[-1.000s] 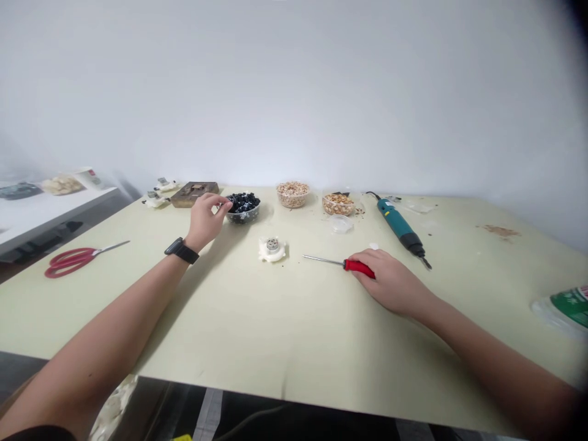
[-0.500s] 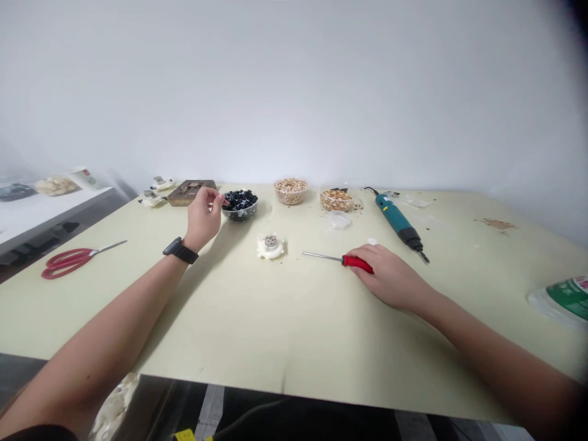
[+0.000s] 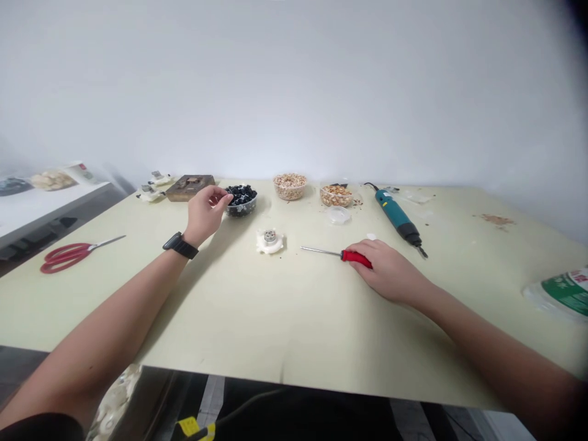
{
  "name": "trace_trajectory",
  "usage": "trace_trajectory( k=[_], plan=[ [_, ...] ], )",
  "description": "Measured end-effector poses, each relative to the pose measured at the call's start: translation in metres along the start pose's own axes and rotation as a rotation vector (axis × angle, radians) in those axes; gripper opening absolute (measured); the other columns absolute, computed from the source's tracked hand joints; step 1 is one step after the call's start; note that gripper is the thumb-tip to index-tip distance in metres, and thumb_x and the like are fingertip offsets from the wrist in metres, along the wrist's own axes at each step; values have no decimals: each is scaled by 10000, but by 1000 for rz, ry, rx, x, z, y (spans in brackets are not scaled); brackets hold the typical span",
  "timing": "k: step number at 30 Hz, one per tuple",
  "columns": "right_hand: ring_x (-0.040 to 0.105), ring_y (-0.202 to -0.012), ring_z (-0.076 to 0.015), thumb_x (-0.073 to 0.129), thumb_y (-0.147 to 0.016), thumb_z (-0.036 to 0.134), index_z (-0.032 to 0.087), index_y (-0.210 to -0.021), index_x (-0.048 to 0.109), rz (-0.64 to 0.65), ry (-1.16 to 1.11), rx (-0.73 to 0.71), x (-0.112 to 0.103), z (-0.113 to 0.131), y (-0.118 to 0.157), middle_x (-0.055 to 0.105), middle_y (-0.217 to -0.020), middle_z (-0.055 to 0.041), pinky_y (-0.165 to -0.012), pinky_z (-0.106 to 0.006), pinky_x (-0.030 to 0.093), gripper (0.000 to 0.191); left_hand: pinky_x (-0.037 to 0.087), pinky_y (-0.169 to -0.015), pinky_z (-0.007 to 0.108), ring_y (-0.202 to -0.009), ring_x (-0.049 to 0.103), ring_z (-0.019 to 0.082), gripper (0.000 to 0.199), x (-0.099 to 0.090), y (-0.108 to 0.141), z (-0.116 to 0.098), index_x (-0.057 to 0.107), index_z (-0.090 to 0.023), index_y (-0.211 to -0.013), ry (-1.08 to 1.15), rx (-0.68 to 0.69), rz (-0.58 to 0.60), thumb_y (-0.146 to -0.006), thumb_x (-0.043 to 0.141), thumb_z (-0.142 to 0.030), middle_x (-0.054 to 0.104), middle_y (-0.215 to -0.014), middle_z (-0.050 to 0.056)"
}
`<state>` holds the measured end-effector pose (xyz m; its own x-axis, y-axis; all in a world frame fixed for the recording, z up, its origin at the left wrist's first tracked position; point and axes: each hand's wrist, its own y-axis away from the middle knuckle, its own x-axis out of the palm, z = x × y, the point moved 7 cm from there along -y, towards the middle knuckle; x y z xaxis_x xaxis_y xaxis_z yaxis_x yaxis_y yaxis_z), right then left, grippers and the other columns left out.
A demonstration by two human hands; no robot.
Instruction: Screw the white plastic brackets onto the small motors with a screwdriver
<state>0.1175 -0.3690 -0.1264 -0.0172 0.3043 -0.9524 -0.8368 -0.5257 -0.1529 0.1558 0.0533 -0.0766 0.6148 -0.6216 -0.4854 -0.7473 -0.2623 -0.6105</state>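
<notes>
Table's ridden a bit higher in frame, and your left hand has come up to the black-filled bowl, upper middle. Its fingertips are pressed together in a pinch right at the bowl's near edge; whether they hold a black piece, you can't tell from here. Your right hand lies on the table, fingers curled around the red handle of the screwdriver, its shaft pointing left toward the white part, which sits alone mid-table with a grey hub on top. Nothing black shows on that part so far, and the bowl looks well filled. Beyond, along the far edge: grain tub, chip tub, clear lid, teal power driver. Upper left: wood block, small white parts. Red scissors lie at left, a green-labelled bag at right edge.
</notes>
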Motion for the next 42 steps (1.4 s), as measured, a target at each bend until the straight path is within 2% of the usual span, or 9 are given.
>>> trace_trajectory(
  k=[6,11,18,36,42],
  plan=[
    [613,-1145,-271,439,-1046,423,247,-1160,709,-2,9,-25,0,0,1,708,-1213,-61,-1028,-471,507,343,487,-767,311,-789,639,181,185,4,1,2,738,-185,-907,36,4,15,-910,711,-368,742,-875,46],
    [613,-1131,-285,430,-1046,454,226,-1153,708,-7,24,-37,1,-2,-1,713,-1200,-78,-1026,-482,506,375,478,-755,296,-788,626,170,142,4,0,0,738,-181,-934,38,33,1,-905,714,-318,744,-904,46],
    [616,-1131,-292,418,-1045,464,233,-1156,706,7,23,-25,0,-1,-1,714,-1204,-83,-1011,-484,511,386,462,-754,309,-782,593,169,177,5,-3,4,737,-182,-957,10,68,-21,-966,648,-335,726,-932,60],
    [607,-1132,-282,433,-1042,440,229,-1152,705,10,10,-27,-1,1,0,708,-1201,-81,-1014,-477,509,361,444,-727,310,-746,570,163,135,7,2,-6,722,-193,-883,-7,38,17,-892,711,-327,704,-867,37],
    [600,-1167,-303,446,-1039,462,234,-1163,708,-9,31,-42,2,-2,0,706,-1221,-90,-1058,-505,490,369,423,-665,291,-684,545,155,170,10,6,-9,729,-187,-876,61,27,30,-889,706,-355,669,-755,26]
  ],
)
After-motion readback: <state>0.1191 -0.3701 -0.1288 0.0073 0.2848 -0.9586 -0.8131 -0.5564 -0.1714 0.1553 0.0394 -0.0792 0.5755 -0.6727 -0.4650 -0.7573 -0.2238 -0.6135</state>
